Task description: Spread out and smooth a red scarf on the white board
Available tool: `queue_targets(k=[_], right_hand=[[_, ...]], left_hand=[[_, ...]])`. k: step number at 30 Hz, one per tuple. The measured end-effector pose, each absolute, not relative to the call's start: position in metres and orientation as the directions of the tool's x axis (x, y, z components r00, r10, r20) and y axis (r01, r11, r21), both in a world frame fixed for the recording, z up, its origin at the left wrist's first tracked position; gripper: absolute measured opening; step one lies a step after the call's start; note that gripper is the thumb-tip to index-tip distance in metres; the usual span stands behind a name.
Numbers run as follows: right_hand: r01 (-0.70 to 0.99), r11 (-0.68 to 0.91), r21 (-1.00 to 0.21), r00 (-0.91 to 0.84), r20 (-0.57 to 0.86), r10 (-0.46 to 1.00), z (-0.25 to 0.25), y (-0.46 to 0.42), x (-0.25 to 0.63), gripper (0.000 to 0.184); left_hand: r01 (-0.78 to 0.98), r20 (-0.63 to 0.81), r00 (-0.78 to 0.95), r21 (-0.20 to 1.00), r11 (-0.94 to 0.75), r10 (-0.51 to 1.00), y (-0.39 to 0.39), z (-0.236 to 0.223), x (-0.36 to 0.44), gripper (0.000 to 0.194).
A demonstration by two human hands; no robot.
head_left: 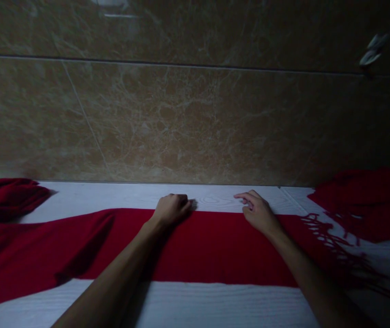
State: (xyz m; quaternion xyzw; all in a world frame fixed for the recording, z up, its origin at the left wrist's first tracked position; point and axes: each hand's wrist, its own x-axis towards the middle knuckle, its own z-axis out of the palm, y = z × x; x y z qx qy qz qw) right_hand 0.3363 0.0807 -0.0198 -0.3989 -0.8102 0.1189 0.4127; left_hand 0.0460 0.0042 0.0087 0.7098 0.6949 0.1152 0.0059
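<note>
Red woven cloth scarf (215,248), long and flat, with a knotted fringe (331,237) at its right end: laid crosswise over the lower part of the frame, reaching the left edge. Middle section smooth; a raised diagonal fold (94,241) left of centre; the portion beyond it slants down toward the lower left.

Left hand (172,208): bare, palm down, fingers curled, set at the scarf's far edge near the centre of the frame. Whether it pinches any cloth cannot be told.

Right hand (257,212): bare, partly open, at the same far edge, right of centre and well apart from the left hand. Index finger extends leftward above the pale strip beyond the cloth; the other fingers bend loosely. No cloth shows in its grasp.

Crumpled dark red cloth bundle (8,198): at the left edge of the frame, beyond the scarf; whether the two join is unclear.

Dark red cloth heap (376,205): at the right edge, near the fringe, details lost in shadow.

White wood-grain surface (229,305): beneath all the cloth, with a seam at right.

Brown marbled tile wall (181,123): glossy, fills the upper half; small pale blurred shape (372,52) at upper right, unidentifiable.
</note>
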Motion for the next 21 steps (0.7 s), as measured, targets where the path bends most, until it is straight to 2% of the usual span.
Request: queue_targets(k=[21], right_hand=[[0.493, 0.649, -0.579, -0.388, 0.522, 0.760, -0.0159, 0.0756, 0.3317, 0.048]], left_hand=[[0.986, 0.132, -0.011, 0.165, -0.011, 0.991, 0.0026, 0.0103, 0.0473, 0.047]])
